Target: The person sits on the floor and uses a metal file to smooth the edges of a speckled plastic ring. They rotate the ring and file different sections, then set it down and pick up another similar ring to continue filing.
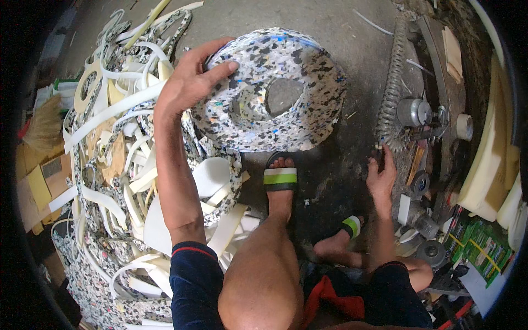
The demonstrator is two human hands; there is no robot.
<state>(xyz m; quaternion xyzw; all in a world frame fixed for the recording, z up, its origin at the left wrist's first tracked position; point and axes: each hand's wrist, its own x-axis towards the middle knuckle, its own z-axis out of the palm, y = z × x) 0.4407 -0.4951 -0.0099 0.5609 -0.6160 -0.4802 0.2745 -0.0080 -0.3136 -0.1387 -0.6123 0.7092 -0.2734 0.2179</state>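
Observation:
A thick ring of speckled rebonded foam (321, 95), with a round hole off its middle, is tilted up in front of me above the concrete floor. My left hand (200, 76) grips its upper left rim, the thumb on the near face and the fingers mostly hidden behind. My right hand (381, 171) is apart from the ring, at the right, near the lower end of a coiled clear air hose (392, 90). A small object seems to be at its fingertips, but blur leaves unclear whether it is held. Beside the hose is a metal-cupped spray gun (414, 112).
Foam strips and offcuts (136, 165) are heaped at the left, near a straw broom (45, 123). At the right are a tape roll (464, 127), a plastic jar (425, 222), green packets (482, 243) and yellowish foam sheets (484, 177). My sandalled foot (280, 177) is below the ring.

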